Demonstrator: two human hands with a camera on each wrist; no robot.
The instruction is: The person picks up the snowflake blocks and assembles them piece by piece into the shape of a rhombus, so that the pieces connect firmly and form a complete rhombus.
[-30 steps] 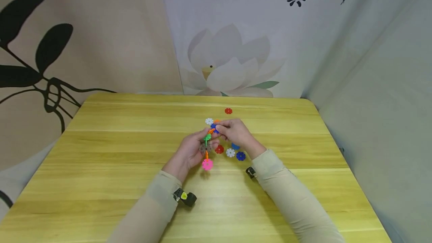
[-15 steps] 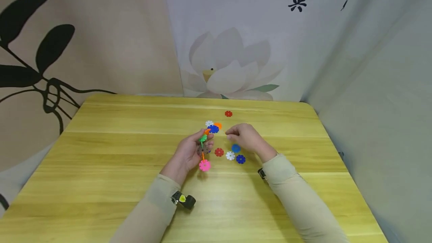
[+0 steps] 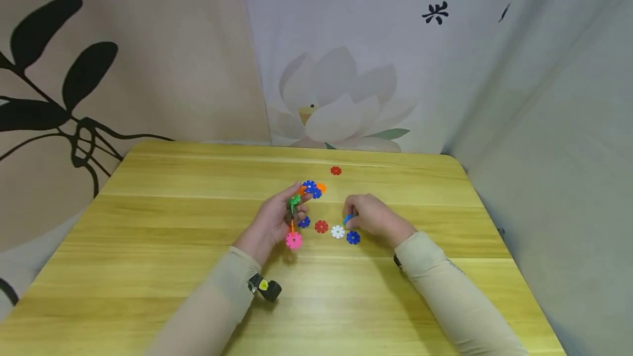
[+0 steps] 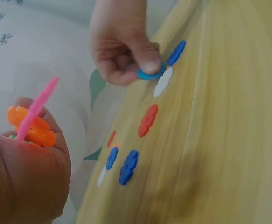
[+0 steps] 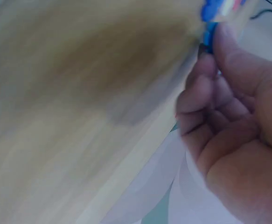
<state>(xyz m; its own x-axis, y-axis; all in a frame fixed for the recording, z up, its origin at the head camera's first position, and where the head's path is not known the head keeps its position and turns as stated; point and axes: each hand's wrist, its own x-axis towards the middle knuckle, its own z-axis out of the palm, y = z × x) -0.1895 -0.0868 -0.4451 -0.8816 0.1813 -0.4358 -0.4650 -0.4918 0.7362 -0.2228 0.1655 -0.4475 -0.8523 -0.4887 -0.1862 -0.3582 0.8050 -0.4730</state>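
My left hand [image 3: 267, 221] holds a chain of small notched plastic snowflake discs. A pink disc [image 3: 294, 240] hangs at the near end, with an orange disc [image 4: 28, 125], a grey one and a green disc [image 3: 294, 200] further along; fingers partly hide the chain. To the right, my right hand [image 3: 375, 216] pinches a light blue snowflake disc [image 4: 150, 73] between thumb and fingertips, low over the table. Just below it lie a dark blue disc [image 3: 353, 237] and a white disc [image 3: 338, 232].
Between the hands a red disc [image 3: 321, 227] and a blue disc [image 3: 304, 222] lie on the wooden table [image 3: 173, 235]. Another red disc [image 3: 336, 171] lies near the back edge. Blue discs [image 3: 315, 193] and an orange disc [image 3: 321, 188] cluster beyond the left hand. A printed curtain hangs behind.
My right hand has left the far end of the chain, moved right and toward me, and picked at the light blue disc, which it now pinches. The left hand has shifted slightly left with the chain.
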